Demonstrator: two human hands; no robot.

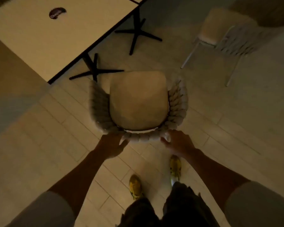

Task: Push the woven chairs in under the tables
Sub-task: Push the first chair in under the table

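Chair (138, 102) front toward table (39, 38), backrest in left hand (111, 145), right hand (177, 143)

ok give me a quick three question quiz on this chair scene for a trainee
1. True or false: the woven chair is already tucked under the table.
2. Where do the left hand and right hand grip the chair? A seat cushion, B backrest, C legs.
3. Fill in: the dark round sticker lies on the ____.
Key: 1 false; 2 B; 3 table.
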